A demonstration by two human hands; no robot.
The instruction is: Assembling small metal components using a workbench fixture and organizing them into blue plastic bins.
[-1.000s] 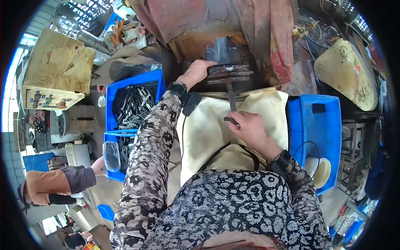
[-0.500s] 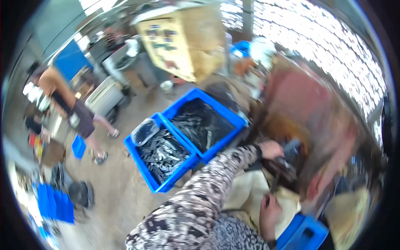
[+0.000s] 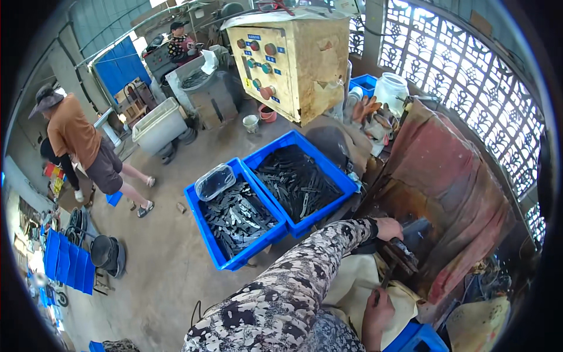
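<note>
My left hand (image 3: 388, 229), at the end of a patterned sleeve, is curled beside a dark, worn metal block (image 3: 401, 256). Its fingertips are hidden, so what they hold does not show. Closer to me, my right hand (image 3: 378, 311) is closed around the lower end of a thin dark bar (image 3: 387, 274) whose upper end meets the block. Pale cloth (image 3: 355, 280) lies beneath, over my lap. Behind the block hangs a stained reddish cloth (image 3: 451, 182) around a dark recess with a greyish blur inside.
Left of my arm, two blue crates (image 3: 236, 258) hold many dark, flat metal strips; a clear plastic tub (image 3: 215, 182) rests on one. A yellowed control box (image 3: 319, 70) stands beyond. Two people (image 3: 82, 132) (image 3: 180, 44) are farther off. Another blue crate (image 3: 417, 339) is by my right hand.
My view has turned a little and sharpened, and a person at the back has come into sight. Both hands stay at nearly the same place by the block and bar.
</note>
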